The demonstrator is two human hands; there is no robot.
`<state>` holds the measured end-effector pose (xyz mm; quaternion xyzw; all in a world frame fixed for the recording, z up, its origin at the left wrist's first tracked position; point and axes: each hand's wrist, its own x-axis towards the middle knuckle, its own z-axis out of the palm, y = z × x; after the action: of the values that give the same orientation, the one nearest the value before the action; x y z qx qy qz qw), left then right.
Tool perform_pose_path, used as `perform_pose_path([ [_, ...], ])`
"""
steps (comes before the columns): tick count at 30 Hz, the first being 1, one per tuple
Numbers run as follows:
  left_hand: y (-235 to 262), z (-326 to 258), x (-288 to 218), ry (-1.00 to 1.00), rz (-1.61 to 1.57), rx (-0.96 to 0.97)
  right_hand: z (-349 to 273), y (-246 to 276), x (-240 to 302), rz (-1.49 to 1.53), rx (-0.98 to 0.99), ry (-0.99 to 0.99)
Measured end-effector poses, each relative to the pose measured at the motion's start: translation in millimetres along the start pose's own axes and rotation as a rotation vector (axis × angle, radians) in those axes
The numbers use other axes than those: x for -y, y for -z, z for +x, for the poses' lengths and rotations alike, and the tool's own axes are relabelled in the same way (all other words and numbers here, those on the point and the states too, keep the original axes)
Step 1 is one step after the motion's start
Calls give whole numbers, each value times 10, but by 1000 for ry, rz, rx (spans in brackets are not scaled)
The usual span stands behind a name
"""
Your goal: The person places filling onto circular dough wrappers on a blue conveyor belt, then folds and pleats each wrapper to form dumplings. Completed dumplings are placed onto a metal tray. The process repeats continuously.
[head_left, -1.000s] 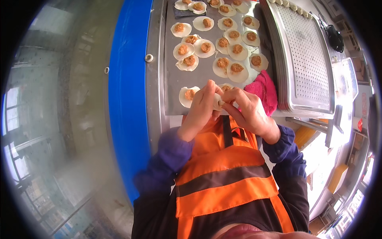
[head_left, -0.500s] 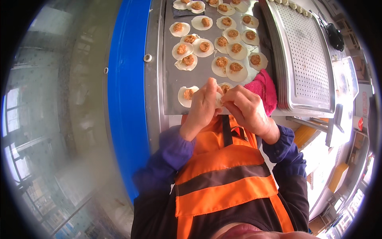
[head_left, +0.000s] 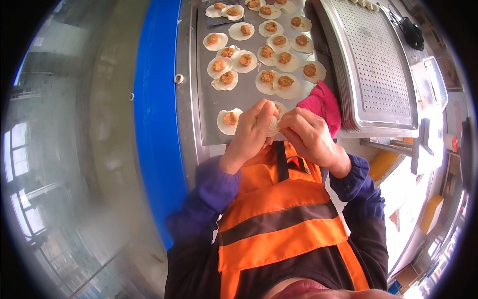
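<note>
Between my hands, at the near edge of the metal table, is a pale pleated bun (head_left: 273,127) of dough. My left hand (head_left: 253,130) cups it from the left side. The fingertips of my right hand (head_left: 307,135) pinch its edge from the right. Most of the bun is hidden by my fingers. A round dough wrapper with orange-brown filling (head_left: 230,118) lies flat just left of my left hand. Another filled wrapper (head_left: 280,107) shows partly behind my fingers. Farther back, several more filled wrappers (head_left: 286,87) lie open on the tabletop, some overlapping.
A crumpled red cloth (head_left: 321,107) lies right of my right hand. Beyond it stands a stack of perforated metal trays (head_left: 374,70), with small dough pieces (head_left: 366,4) along the far edge. A blue panel (head_left: 157,99) borders the table (head_left: 205,94) on the left.
More of the pleated bun shows between my fingers now. The view has shifted slightly, so the table and wrappers sit a little left and higher. Both hands keep their hold.
</note>
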<state>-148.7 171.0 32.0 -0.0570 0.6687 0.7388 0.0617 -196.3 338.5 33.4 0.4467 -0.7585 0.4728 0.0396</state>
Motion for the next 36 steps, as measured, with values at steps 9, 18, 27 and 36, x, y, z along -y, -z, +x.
perform_pose_path([
  [9, -216, 185, -83, 186, 46, 98, -116, 254, -59, -113, 31, 69],
  [18, -533, 682, 6, 323, -38, 151, -142, 613, -437, -210, 45, 93],
  [27, -920, 1139, -141, 489, 28, 281, -136, 1141, -633, -431, 136, 242],
  [36, -1285, 1697, 12, 370, -446, 332, -46, 1604, -904, -372, -158, -18],
])
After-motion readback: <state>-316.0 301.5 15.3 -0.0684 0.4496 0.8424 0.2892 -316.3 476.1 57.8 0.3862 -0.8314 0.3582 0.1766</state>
